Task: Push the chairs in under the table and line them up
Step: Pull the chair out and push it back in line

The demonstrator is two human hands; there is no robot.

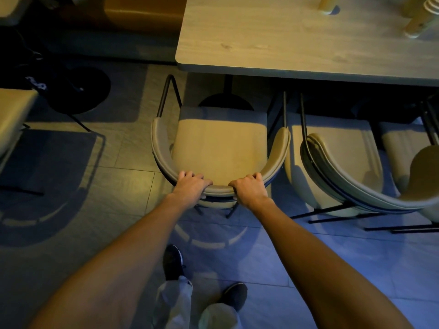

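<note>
Floor [118, 186] of grey tile lies left of the gripped chair [221, 148], crossed by curved shadows, with a dark round pedestal base [80, 89] farther left and the pale corner of another seat [14, 115] at the frame's left edge. The gripped chair itself stands at the left end of the wooden tabletop [285, 36]; the front of its tan seat is in the shade of the tabletop edge, though whether it lies under that edge cannot be told, and the rest of the seat and the curved backrest stand out in the open. Both hands are clamped on the top of that backrest, set apart from each other with a short stretch of rail showing between them. The left hand [190, 188] wraps the rail left of its middle, fingers curled over the inner face and thumb lying along the top. The right hand [251, 188] grips right of the middle in the same way. Below them, two dark shoes [173, 262] and pale trouser legs [175, 302] stand on the floor behind the chair. Just right of the gripped chair sits a second chair [337, 162], its backrest angled rather than square to the tabletop edge, and its dark metal legs splay behind it. Right of that again, a third chair [425, 162] shows only in part at the frame's edge. On the tabletop's far right corner stand pale wooden legs [415, 27], cut off by the frame.
</note>
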